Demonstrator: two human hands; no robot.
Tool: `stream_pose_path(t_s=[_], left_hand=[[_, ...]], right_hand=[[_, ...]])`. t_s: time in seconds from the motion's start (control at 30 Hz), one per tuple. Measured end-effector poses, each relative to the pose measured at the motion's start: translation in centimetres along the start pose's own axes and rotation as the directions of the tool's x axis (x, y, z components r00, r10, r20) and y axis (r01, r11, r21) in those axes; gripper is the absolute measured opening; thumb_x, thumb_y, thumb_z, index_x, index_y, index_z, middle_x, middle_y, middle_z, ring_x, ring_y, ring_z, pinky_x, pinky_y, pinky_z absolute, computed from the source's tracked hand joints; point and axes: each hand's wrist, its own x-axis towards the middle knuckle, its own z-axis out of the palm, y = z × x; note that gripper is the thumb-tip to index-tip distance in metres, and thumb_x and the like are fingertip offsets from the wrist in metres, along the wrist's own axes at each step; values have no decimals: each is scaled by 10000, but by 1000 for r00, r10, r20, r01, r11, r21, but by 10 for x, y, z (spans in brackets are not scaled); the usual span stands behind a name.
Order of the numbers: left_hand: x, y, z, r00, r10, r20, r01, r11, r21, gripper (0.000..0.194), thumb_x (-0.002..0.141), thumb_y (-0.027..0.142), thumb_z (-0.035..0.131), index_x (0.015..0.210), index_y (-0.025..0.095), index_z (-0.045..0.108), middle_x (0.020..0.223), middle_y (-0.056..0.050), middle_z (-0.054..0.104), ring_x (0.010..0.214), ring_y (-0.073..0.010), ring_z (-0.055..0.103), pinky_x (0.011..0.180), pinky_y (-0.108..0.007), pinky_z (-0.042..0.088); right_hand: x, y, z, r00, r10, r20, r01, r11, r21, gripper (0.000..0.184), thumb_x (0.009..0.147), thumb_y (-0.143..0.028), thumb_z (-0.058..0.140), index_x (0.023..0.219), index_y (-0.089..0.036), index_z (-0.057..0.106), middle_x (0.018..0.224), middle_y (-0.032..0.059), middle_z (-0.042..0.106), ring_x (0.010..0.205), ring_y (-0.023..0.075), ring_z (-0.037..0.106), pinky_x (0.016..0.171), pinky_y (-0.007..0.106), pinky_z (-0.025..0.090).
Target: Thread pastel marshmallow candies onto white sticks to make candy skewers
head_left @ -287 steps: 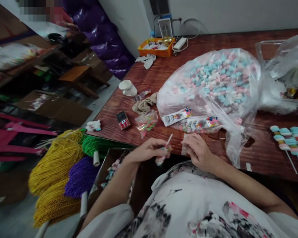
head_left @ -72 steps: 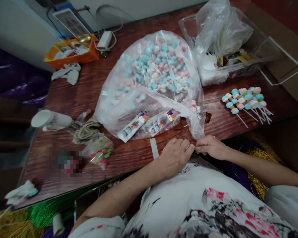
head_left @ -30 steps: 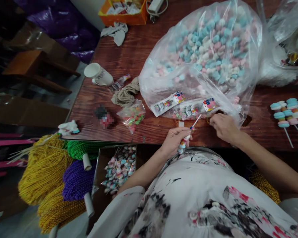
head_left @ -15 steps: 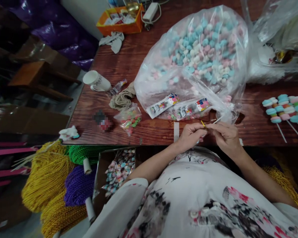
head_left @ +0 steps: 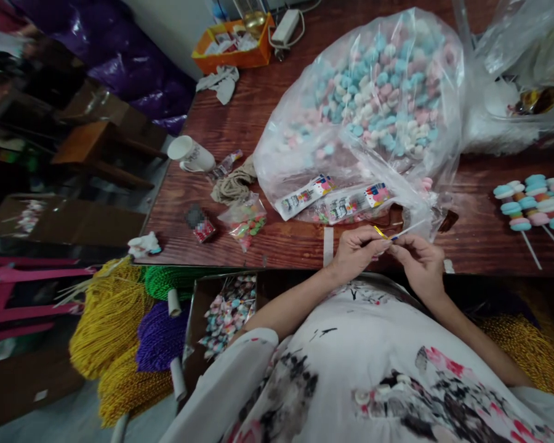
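Note:
My left hand (head_left: 356, 252) is closed in a pinch near the table's front edge. A short, shiny yellow strip (head_left: 379, 232), which looks like a twist tie, pokes out from its fingertips. Meeting it from the other side, my right hand (head_left: 418, 258) is closed too, thumb against forefinger. From between the fingertips a thin white stick (head_left: 410, 229) slants up to the right, with a small blue bit at its lower end. Whatever sits below the fingertips is mostly hidden by my fingers. Just beyond lie printed plastic packets (head_left: 356, 203).
A big clear bag (head_left: 300, 123) of pastel marshmallows fills the table's middle. Marshmallow sticks (head_left: 530, 200) lie at the right. A mug (head_left: 191, 154), a cloth (head_left: 235, 181) and a small candy bag (head_left: 247, 221) are left. Below stands a box (head_left: 191, 307) of wrapped sweets.
My fingertips have shifted slightly around the strip and stick, and the blue bit now shows. The whole view has swung a little to the left.

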Motion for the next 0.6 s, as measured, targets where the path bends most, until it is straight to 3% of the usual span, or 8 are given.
stream_pose_path(t_s=[0.1,0.2,0.27,0.33,0.4,0.47,0.53,0.6], left_hand=[[2,1,1,995,66,78,-71,995,65,243,806,378,693,753,142,723,708,-19,608,652,-87,538,626,-218,438],[5,6,-1,988,-56,146,47,997,61,299,744,420,740,693,127,705,648,-10,585,599,-76,516,574,-205,431],[7,9,-4,945,-250,213,256,967,1,331,668,434,786,663,118,689,576,12,555,504,-57,481,485,-188,407],[8,12,-9,842,-435,320,472,880,-46,342,593,415,826,644,108,684,525,13,563,423,-52,465,410,-180,394],[7,15,-14,714,-545,440,622,782,-42,331,531,373,853,619,102,684,511,-10,603,380,-65,481,363,-179,398],[5,16,-18,585,-590,557,709,706,3,302,491,322,867,586,105,681,503,-25,624,355,-80,491,324,-176,393],[2,17,-21,478,-602,639,749,660,61,268,469,273,873,562,114,678,490,-27,628,351,-95,502,304,-177,393],[1,18,-22,413,-598,687,760,642,102,243,464,243,873,559,121,686,489,-34,634,367,-108,519,307,-184,410]], right_hand=[[8,6,-8,972,172,162,-199,965,171,164,790,-360,703,805,-202,661,715,-14,654,621,119,566,601,260,483],[23,9,-21,898,173,405,-257,953,161,244,772,-418,705,773,-184,634,656,-19,604,574,109,517,543,248,433],[31,3,-29,825,94,557,-155,986,63,261,827,-419,638,740,-178,589,610,-23,545,543,101,469,503,237,381],[36,-9,-33,765,-111,635,171,985,-33,210,888,-332,551,742,-181,564,636,-5,543,586,114,475,537,255,387],[36,-22,-35,614,-394,684,591,804,-68,151,900,-204,483,785,-185,579,703,32,580,665,141,500,608,299,419],[32,-34,-35,379,-579,722,856,516,-35,162,878,-125,462,847,-187,608,751,57,604,711,163,506,650,340,434],[28,-39,-36,205,-644,737,945,327,22,185,876,-113,466,911,-192,629,786,66,620,730,172,512,664,361,449],[24,-40,-36,134,-682,719,961,265,73,209,894,-136,461,984,-195,640,836,75,639,763,179,530,692,377,470]])
